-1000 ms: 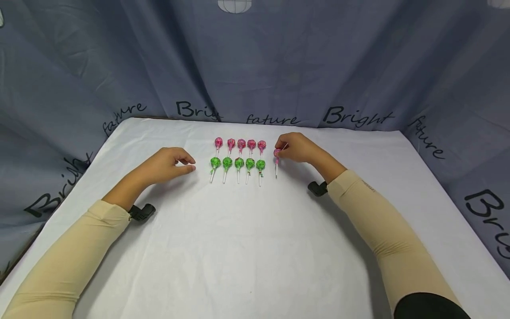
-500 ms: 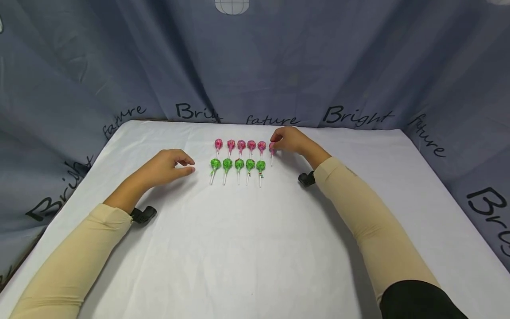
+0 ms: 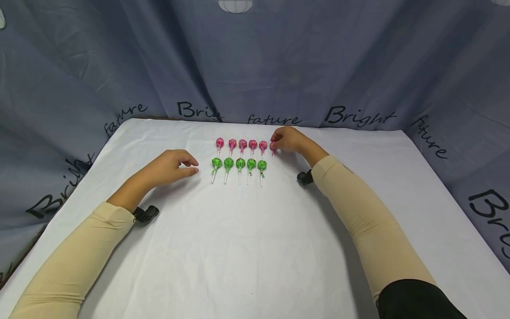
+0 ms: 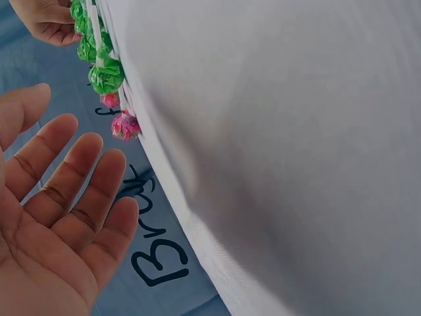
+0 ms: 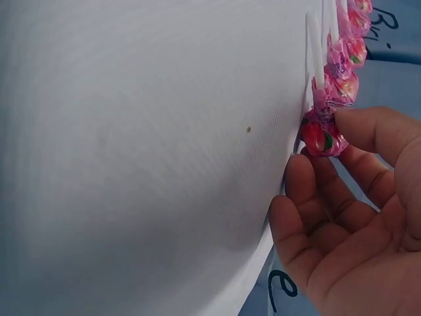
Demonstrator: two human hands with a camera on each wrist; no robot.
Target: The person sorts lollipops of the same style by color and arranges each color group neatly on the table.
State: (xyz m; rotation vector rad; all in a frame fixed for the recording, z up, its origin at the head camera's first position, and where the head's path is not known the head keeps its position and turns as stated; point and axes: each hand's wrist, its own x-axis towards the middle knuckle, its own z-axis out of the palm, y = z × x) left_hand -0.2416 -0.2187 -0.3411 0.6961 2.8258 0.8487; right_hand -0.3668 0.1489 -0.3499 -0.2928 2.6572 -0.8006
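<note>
My right hand (image 3: pixel 291 139) pinches a pink-wrapped lollipop (image 5: pixel 323 138) by its head, thumb on one side and fingers on the other. That lollipop is at the right end of a row of pink lollipops (image 3: pixel 243 144), its white stick pointing toward the near side. Directly below this row lies a second row, of green-wrapped lollipops (image 3: pixel 240 163), sticks also toward me. To the left of both rows hovers my left hand (image 3: pixel 169 167), palm facing them and fingers loosely spread, touching nothing. The left wrist view shows that palm (image 4: pixel 46 257) with nothing in it.
A white cloth (image 3: pixel 239 248) covers the table. Behind and at both sides hangs a blue-grey curtain (image 3: pixel 255 66) with printed lettering, close to the table's far edge. Each wrist carries a small black camera, such as the left one (image 3: pixel 146 214).
My right hand has moved left and slightly away from me, bringing the pink lollipop to the right end of the pink row. My left hand has hardly moved.
</note>
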